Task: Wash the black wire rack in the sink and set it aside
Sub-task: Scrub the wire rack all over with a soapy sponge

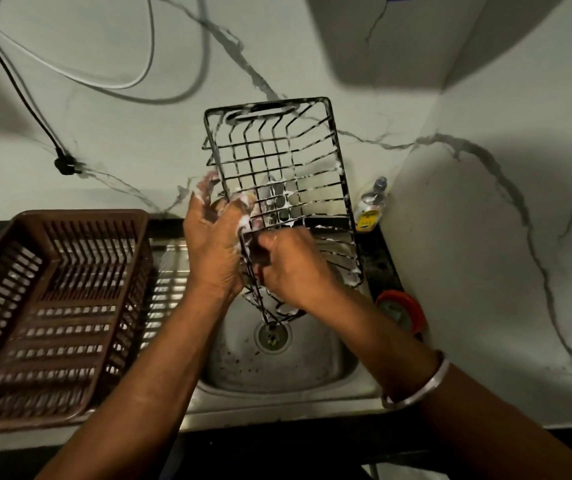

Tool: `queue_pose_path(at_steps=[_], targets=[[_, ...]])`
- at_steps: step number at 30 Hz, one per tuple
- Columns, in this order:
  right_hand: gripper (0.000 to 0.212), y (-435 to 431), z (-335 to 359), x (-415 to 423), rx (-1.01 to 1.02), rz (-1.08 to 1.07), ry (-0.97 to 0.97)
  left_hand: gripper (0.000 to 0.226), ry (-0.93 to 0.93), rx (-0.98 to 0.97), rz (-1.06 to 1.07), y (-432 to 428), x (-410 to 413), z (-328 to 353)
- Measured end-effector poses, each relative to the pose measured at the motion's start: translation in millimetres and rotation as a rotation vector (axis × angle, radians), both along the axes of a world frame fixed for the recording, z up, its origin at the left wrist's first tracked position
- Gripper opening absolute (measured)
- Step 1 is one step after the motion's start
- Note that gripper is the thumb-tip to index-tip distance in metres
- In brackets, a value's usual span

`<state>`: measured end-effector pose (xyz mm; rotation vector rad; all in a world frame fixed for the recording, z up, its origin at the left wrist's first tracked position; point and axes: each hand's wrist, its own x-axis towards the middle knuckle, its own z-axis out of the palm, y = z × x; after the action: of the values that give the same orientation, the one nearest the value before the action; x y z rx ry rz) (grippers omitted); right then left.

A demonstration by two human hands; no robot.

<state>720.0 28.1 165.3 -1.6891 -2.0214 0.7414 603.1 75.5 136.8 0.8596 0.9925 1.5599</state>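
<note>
- Black wire rack (279,174) held upright and tilted over the sink (315,370); its lower end hangs just above the drain (272,336), its top reaches up against the marbled wall.
- White foam clings to the rack's wires and rim.
- Right hand (293,271) grips the rack's lower part, fingers (267,242) curled round the wires. A pale bangle (416,393) sits on that wrist.
- Left hand (215,244) is at the rack's left edge, fingers (208,184) raised and coated in foam, touching the wires; cannot tell whether they grasp the rack or only press on it.
- Brown plastic basket (52,306) sits left of the sink on the ribbed drainer.
- Soap bottle (369,209) stands on the dark worktop (383,268) in the corner, behind an orange-rimmed tub (412,308).
- Cables (111,85) loop across the wall; a black plug (66,165) hangs on it.
</note>
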Motion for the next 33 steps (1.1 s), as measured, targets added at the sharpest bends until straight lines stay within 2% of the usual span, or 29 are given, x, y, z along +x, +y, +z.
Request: queue_pose_path(at_steps=[1,3,5,7,10,14,17,20,22,25,27,29,31,33], targets=[[0.012,1,2,1,-0.01,0.033,-0.007,0.081,-0.011,-0.001,-0.001,1,0,0],[0.014,-1,4,8,-0.164,0.116,-0.014,0.091,-0.035,-0.009,0.018,1,-3,-2],[0.01,-4,2,15,-0.136,0.106,-0.08,0.097,-0.061,-0.018,0.044,1,-7,-6],[0.014,-8,-1,17,-0.034,0.077,-0.146,0.089,-0.058,0.02,0.051,1,-9,-6],[0.02,-12,-4,16,-0.087,0.151,-0.15,0.078,-0.021,0.08,0.048,-1,-9,-6],[0.007,-12,-9,15,0.017,0.164,-0.19,0.076,0.016,0.149,0.048,-9,-5,-5],[0.009,-14,-7,18,-0.057,0.273,-0.232,0.074,0.104,0.203,0.02,-15,-1,-4],[0.009,-14,-11,24,-0.051,0.236,-0.238,0.072,0.163,0.214,0.047,-22,1,-7],[0.01,-17,-13,22,-0.082,0.304,-0.198,0.068,0.172,0.226,0.084,-23,2,-3],[0.008,-17,-7,29,-0.154,0.388,-0.174,0.076,0.18,0.218,0.099,-26,1,0],[0.009,-18,-5,34,-0.164,0.411,-0.192,0.071,0.188,0.236,0.093,-25,1,-2],[0.011,-22,-4,36,-0.216,0.451,-0.128,0.065,0.206,0.28,0.06,-25,3,-2],[0.011,-20,-7,46,-0.194,0.373,-0.146,0.067,0.227,0.315,0.027,-30,7,4],[0.011,-15,-13,53,-0.008,0.186,-0.268,0.063,0.267,0.341,0.009,-30,5,7]])
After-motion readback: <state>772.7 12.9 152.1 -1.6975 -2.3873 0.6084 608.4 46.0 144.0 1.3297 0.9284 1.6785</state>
